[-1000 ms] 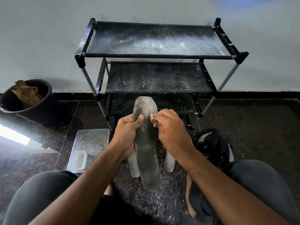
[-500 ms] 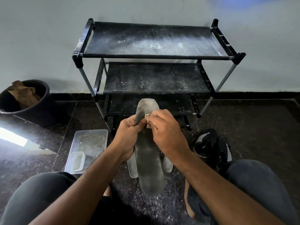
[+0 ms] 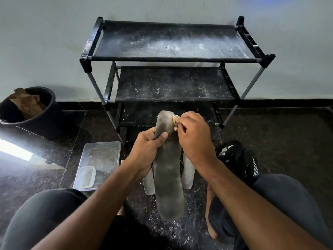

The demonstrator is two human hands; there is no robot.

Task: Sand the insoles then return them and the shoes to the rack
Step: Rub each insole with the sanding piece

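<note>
While the left hand (image 3: 146,150) grips the grey insole (image 3: 168,175) near its toe, thumb across the face, the right hand (image 3: 193,139) pinches a crumpled scrap of sandpaper (image 3: 175,120) against the toe's right edge. Two paler insoles (image 3: 188,175) lie on the floor, mostly hidden behind it. The black shoes (image 3: 236,157) beside the right knee are partly covered, and the rack (image 3: 173,59) stands dusty behind.

Dusty grey insole (image 3: 168,179) upright above two pale insoles (image 3: 188,175), black shoes (image 3: 236,159) beside, rack (image 3: 173,59) behind
</note>
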